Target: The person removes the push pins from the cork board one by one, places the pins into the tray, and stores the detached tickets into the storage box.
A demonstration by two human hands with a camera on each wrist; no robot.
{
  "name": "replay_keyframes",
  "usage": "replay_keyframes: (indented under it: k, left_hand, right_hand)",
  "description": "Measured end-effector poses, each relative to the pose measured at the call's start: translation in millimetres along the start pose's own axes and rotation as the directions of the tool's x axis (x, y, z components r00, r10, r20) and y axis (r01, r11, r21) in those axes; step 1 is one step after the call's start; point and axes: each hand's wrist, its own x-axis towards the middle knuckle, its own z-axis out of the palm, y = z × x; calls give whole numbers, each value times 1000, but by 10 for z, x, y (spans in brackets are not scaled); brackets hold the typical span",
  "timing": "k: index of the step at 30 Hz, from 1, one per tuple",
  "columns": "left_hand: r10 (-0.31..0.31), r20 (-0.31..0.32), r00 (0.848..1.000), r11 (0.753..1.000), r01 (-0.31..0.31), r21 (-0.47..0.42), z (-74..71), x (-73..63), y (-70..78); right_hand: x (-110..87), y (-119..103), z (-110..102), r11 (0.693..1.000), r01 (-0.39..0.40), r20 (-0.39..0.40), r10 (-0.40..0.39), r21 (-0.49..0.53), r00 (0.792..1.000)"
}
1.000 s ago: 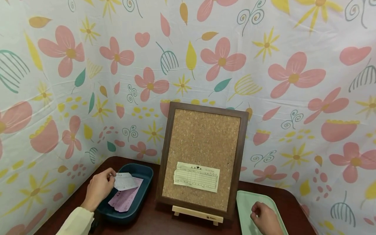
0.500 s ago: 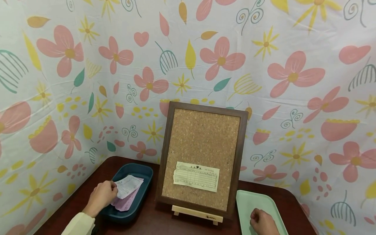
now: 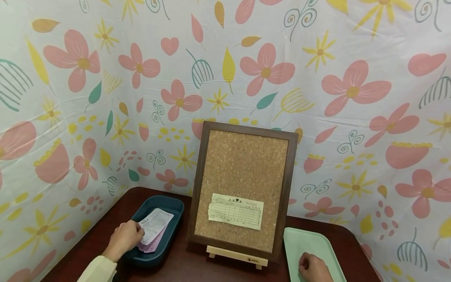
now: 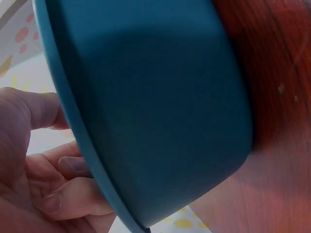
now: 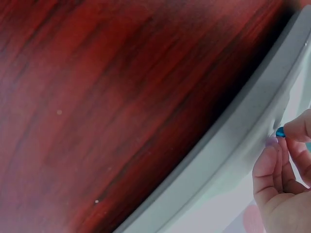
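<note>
At the left rim of the blue tray (image 3: 170, 235), my left hand (image 3: 124, 238) pinches the near-left edge of a white printed slip (image 3: 155, 225). That slip lies over a pink slip (image 3: 152, 247) in the tray. The left wrist view shows the thumb and curled fingers (image 4: 80, 196) partly behind the tray's wall; their contact with the paper is mostly hidden. Over the pale green tray (image 3: 317, 239), my right hand (image 3: 313, 267) has thumb and fingertips together. A small shiny blue piece (image 5: 280, 131) shows between them in the right wrist view; its kind is unclear.
Between the trays, a framed cork board (image 3: 243, 168) leans on a small wooden easel (image 3: 237, 256). A pale yellow printed slip (image 3: 235, 211) is on its lower part. Everything stands on a dark red-brown table (image 3: 190, 270), with flower-patterned cloth (image 3: 225, 78) behind.
My left hand has moved down and slightly right. The white slip has turned and come down over the pink slip, covering more of it. My right hand stays nearly in place.
</note>
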Motion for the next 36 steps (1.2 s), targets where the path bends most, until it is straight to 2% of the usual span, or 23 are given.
replay_keyframes:
  k: [7,12,17,20,24,31,33,36]
  left_hand:
    - [-23,31,999,1000,24,-14,16,18,-17]
    - [-21,31,999,1000,22,-21,7,23,-31]
    - [20,-20,1000,999,-21,-47,5,22,-3]
    - [72,-78,994,995,-78,-67,3,11,60]
    - [143,-160,977,982,-161,-100,5,0,196]
    - [239,-276,931,948,-285,-141,33,-11,498]
    - [255,-291,922,938,-309,-157,49,-20,566]
    - [268,-306,913,926,-332,-180,65,-32,647]
  right_hand:
    - [-9,-10,-18,1000,5,5,-5,-10,1000]
    - [-15,-41,-71,1000,9,7,-9,1,1000]
    - [8,-188,-219,1000,-2,-32,3,30,999]
    - [23,-305,-314,999,25,-123,-20,39,992]
    - [41,-442,-412,995,97,-252,-87,29,964]
    - [66,-599,-480,983,182,-333,-170,5,927]
    - [76,-633,-488,976,219,-379,-206,-10,902]
    - [95,-691,-515,959,283,-459,-265,-31,848]
